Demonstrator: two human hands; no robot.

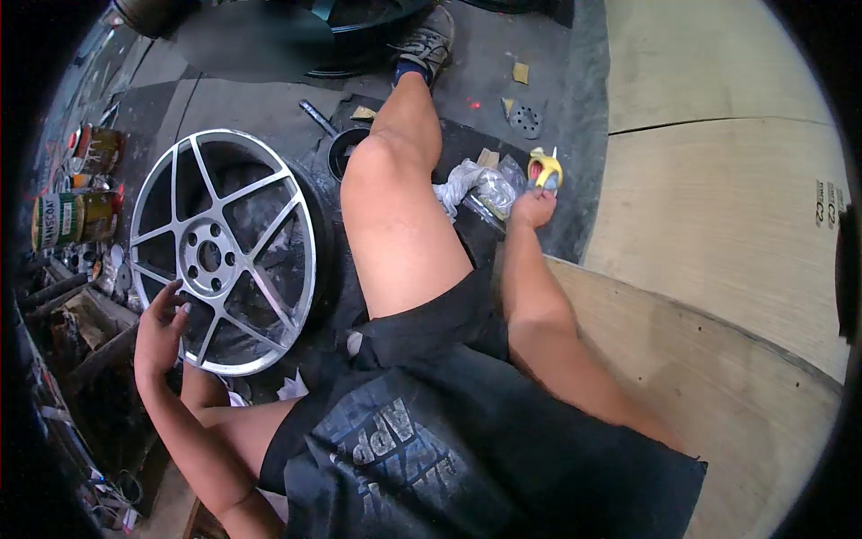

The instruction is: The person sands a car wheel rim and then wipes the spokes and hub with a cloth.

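A silver five-hole alloy wheel rim [209, 255] leans at the left, its split-spoke face turned up toward me. My left hand [162, 330] is at its lower left edge, fingers loosely curled and apart, with nothing held; whether a fingertip touches the metal I cannot tell. Out to the right, my right hand [536, 207] has its fingers closed on a small yellow object with red inside and a pale tip [545, 169]; its exact kind is unclear. Beside that hand lie a crumpled white cloth [461, 183] and a clear plastic bag [496, 191].
A black pan-like container with a handle [345, 153] sits by my knee. A round perforated sanding disc [524, 119] and a yellowish sponge piece [521, 73] lie on the floor. Paint cans [76, 220] stand far left. Plywood panels [718, 189] fill the right. Another dark wheel [377, 36] is at top.
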